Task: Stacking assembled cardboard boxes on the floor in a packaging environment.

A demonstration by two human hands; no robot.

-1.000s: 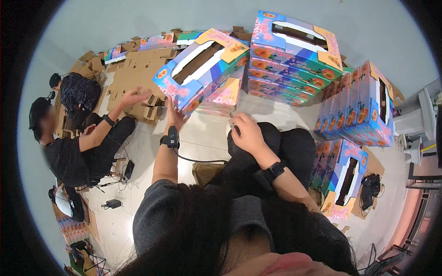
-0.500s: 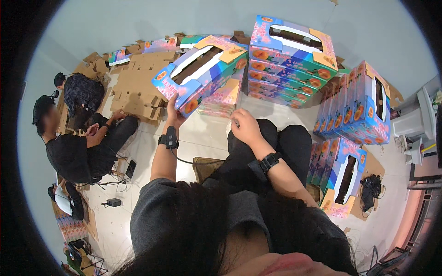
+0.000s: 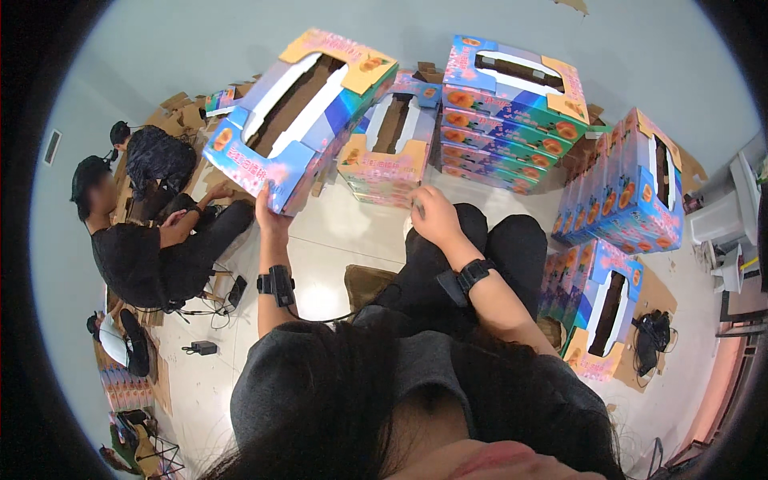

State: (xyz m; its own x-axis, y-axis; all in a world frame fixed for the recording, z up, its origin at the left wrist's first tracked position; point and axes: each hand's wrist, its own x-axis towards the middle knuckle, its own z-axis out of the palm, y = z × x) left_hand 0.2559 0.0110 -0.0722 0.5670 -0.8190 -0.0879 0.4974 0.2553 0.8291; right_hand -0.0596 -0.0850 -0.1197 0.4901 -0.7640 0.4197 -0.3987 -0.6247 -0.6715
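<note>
My left hand (image 3: 274, 212) is closed on the near edge of a blue and pink printed cardboard fruit box (image 3: 324, 124), holding it up and tilted. The box has a long opening in its top with white edges. My right hand (image 3: 436, 218) rests by my knee with its fingers curled. A small greyish thing shows at those fingers, too small to name. Just beyond the right hand stands a low stack of similar boxes (image 3: 382, 162), and the raised box partly covers its left side.
A taller box stack (image 3: 512, 104) stands at the back. Boxes on edge (image 3: 620, 188) and more boxes (image 3: 596, 308) line the right. On the left a person in black (image 3: 128, 260) sits near others. A black adapter (image 3: 200, 348) and cables lie on the floor; flat cardboard is behind.
My left hand has moved left and toward me, with the box swung left and raised. The low stack behind it now shows more. My right hand has barely moved.
</note>
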